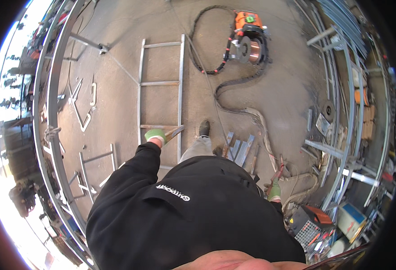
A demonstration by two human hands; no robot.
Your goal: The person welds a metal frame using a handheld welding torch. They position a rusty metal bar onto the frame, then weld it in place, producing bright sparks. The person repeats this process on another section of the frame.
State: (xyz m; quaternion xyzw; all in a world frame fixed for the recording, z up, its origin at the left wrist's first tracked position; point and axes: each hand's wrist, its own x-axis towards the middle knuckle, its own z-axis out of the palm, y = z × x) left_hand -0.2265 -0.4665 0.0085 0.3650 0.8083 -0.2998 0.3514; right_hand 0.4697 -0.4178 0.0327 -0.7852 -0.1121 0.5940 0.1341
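Observation:
My left hand, in a green and pale work glove, is closed around a short metal bar. The bar slants up to the right, over the lower part of a ladder-shaped steel frame lying on the floor. Low at my right side, my right hand, also in a green glove, is closed on a welding torch with a reddish handle; its fingers are partly hidden. A thick sheathed cable runs down towards it from the orange wire feeder with its copper wire spool.
Several flat steel pieces lie right of my feet. Clamps and a smaller steel frame are on the floor at left. Tall steel racks bound the left; long metal profiles and a grey box stand at right.

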